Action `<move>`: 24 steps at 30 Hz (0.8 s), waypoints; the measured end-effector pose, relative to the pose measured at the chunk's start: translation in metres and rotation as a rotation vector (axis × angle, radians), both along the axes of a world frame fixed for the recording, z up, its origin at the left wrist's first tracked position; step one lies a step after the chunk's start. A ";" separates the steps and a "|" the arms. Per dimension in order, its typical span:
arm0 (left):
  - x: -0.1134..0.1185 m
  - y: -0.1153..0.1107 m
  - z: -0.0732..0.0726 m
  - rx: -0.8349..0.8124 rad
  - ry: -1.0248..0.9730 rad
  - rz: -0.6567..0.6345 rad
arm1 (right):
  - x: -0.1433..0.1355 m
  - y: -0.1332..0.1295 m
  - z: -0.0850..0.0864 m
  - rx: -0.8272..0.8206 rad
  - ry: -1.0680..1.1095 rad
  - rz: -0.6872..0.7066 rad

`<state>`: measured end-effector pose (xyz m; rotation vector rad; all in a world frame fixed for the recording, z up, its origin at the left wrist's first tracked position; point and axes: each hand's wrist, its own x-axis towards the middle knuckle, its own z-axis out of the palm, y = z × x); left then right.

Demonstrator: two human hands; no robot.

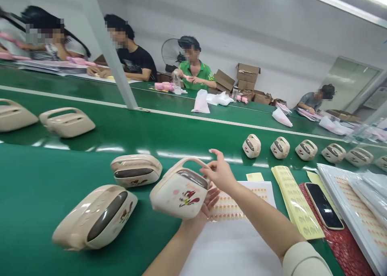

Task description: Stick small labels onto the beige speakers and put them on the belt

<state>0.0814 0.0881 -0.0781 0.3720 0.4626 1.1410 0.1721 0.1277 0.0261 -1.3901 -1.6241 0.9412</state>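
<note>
A cream handled case [178, 193] with a dark glossy window and a red cartoon animal print is held tilted above the table. Under its right side, my left hand [211, 199] supports it, fingers partly hidden behind it. My right hand [222, 173] is at the right end of the handle, its fingers apart and the index finger raised; fingertips overlap the handle's end, though firm contact is unclear. Left of the held case are a similar case [136, 171] and a nearer one [99, 217]. Beneath my hands lies a sheet of small orange stickers [229, 207].
More cases stand along the green belt, at left [68, 123] and right [252, 146]. On the right are yellow label strips [298, 201], a phone [324, 205] and stacked sticker sheets [347, 195]. Across the table, several people work with pink items; cardboard boxes [248, 76] are behind.
</note>
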 end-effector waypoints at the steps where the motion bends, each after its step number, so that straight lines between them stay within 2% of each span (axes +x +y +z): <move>1: -0.003 -0.002 0.004 -0.006 -0.079 -0.009 | 0.012 -0.003 -0.002 -0.053 0.048 -0.046; 4: -0.010 -0.011 0.011 0.044 -0.354 -0.075 | 0.036 -0.016 -0.015 -0.169 0.070 -0.140; 7: -0.012 -0.018 0.012 0.095 -0.489 -0.156 | 0.058 -0.024 -0.033 -0.229 0.072 -0.130; 9: -0.013 -0.020 0.013 0.050 -0.450 -0.165 | 0.081 -0.024 -0.042 -0.160 -0.009 -0.225; 11: -0.015 -0.021 0.015 -0.032 -0.348 -0.126 | 0.109 -0.019 -0.049 -0.060 -0.153 -0.437; 13: -0.016 -0.022 0.020 -0.086 -0.252 -0.068 | 0.134 -0.013 -0.055 -0.059 -0.228 -0.567; 16: -0.015 -0.023 0.029 -0.079 -0.180 -0.010 | 0.153 -0.006 -0.067 -0.110 -0.242 -0.606; 20: -0.013 -0.023 0.033 -0.127 -0.207 -0.053 | 0.150 -0.003 -0.081 -0.111 -0.230 -0.643; 24: -0.013 -0.023 0.031 -0.214 -0.125 -0.043 | 0.149 -0.005 -0.083 -0.129 -0.136 -0.648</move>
